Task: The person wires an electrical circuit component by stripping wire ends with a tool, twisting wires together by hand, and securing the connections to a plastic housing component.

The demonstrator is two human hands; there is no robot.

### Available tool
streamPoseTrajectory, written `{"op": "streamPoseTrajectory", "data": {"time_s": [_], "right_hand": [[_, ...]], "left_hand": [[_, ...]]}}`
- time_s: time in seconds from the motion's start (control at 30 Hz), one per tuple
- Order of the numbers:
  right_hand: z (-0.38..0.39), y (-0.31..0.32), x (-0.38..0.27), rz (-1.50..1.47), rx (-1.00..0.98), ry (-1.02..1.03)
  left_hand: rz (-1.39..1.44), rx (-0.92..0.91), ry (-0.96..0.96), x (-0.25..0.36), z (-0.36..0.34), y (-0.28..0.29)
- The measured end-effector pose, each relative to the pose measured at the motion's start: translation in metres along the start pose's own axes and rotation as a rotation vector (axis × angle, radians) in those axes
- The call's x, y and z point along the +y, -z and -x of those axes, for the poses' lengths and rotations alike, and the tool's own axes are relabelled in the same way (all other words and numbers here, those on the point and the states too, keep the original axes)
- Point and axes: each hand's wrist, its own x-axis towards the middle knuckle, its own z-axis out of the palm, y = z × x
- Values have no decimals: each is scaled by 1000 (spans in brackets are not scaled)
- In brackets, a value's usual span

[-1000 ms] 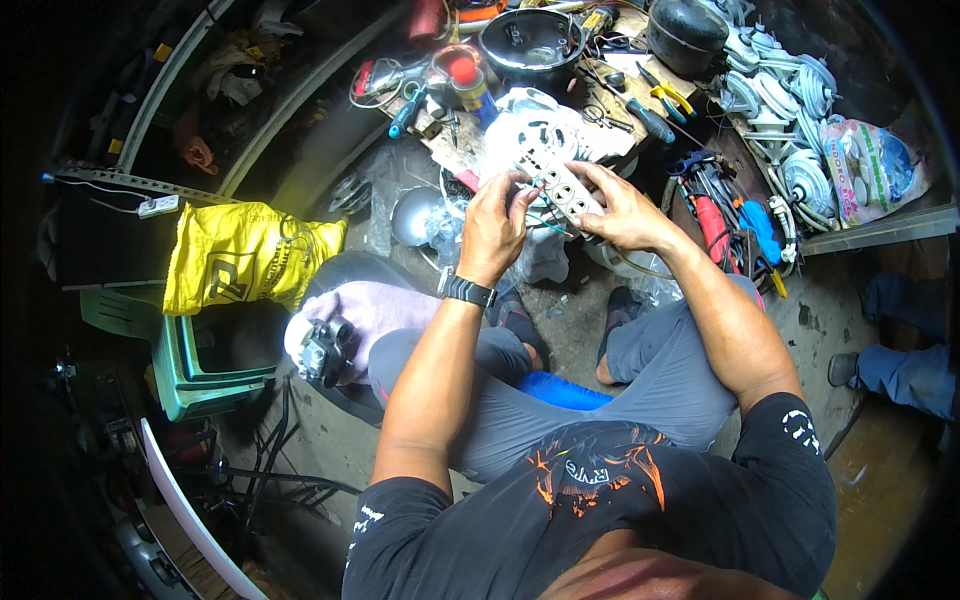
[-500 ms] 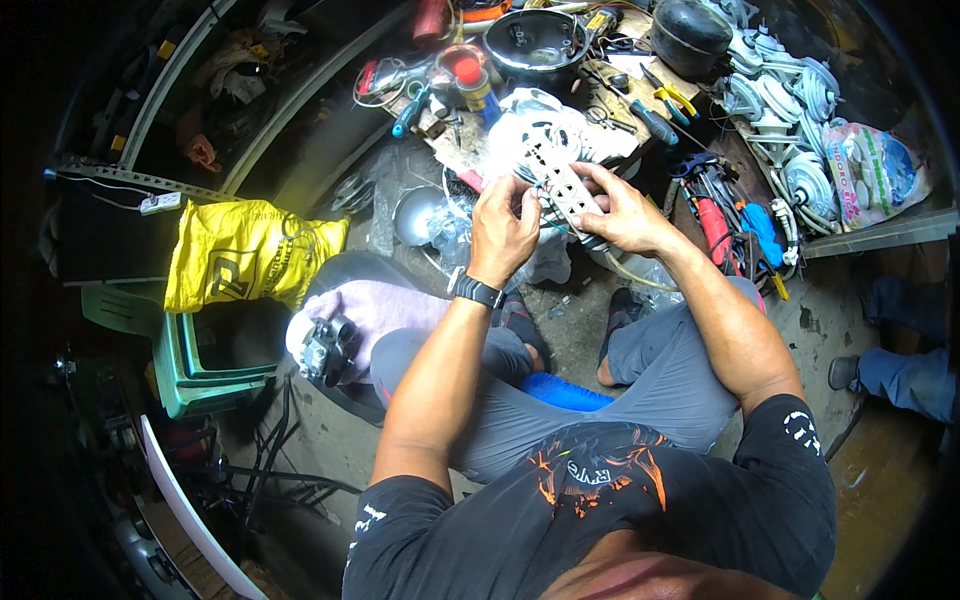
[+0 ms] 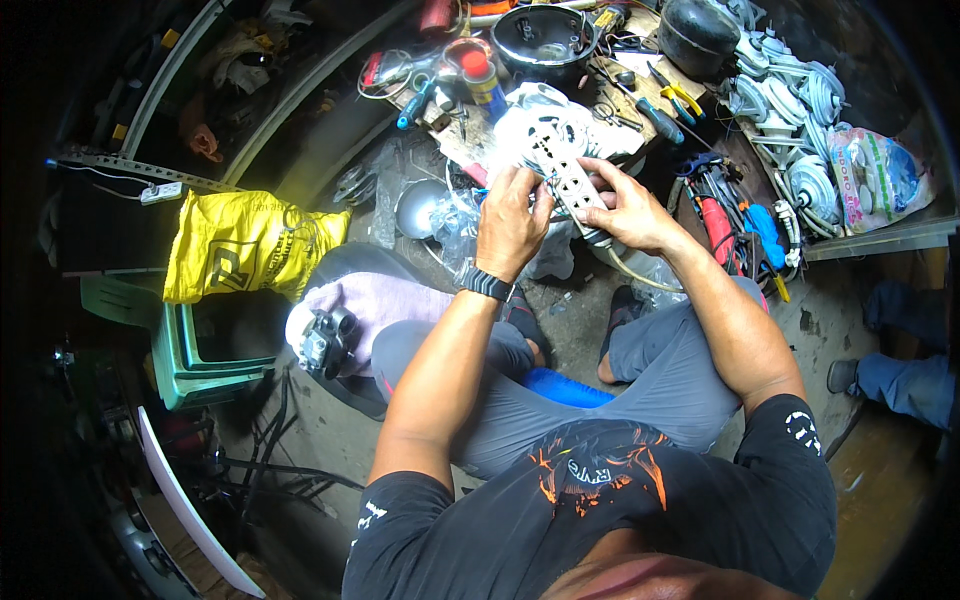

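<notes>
A white power strip (image 3: 572, 188) with a row of sockets is held at a slant over the near edge of the cluttered work surface. My right hand (image 3: 637, 212) grips its right side, thumb on the socket face and fingers along the far edge. Beside the strip's left edge, my left hand (image 3: 512, 228) has thumb and fingertips pinched together. Thin coloured wires show near those fingertips, but what lies between them is too small to make out. A pale cable (image 3: 640, 275) trails from the strip's lower end. Behind it lies a bright white plastic bag (image 3: 545, 110).
Beyond the bag are a red-capped can (image 3: 480, 82), a black bowl-shaped pan (image 3: 543, 38) and yellow-handled pliers (image 3: 678, 98). Hand tools (image 3: 715, 220) are gathered at the right. At left are a yellow sack (image 3: 255, 245) and a green plastic stool (image 3: 185, 360). Someone's jeans-clad leg (image 3: 905, 385) appears far right.
The power strip has shifted slightly and stands more upright in view. My left hand has moved a little to the right, its wrist turned slightly. My right hand keeps its grip.
</notes>
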Motion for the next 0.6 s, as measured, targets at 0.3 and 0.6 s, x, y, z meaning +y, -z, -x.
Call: {"op": "streamPoseTrajectory", "data": {"time_s": [0.3, 0.6], "right_hand": [[0, -2, 3, 86, 46, 14], [6, -9, -11, 279, 73, 2]], "left_hand": [[33, 13, 19, 5, 3, -1], [14, 20, 109, -3, 0, -1]]}}
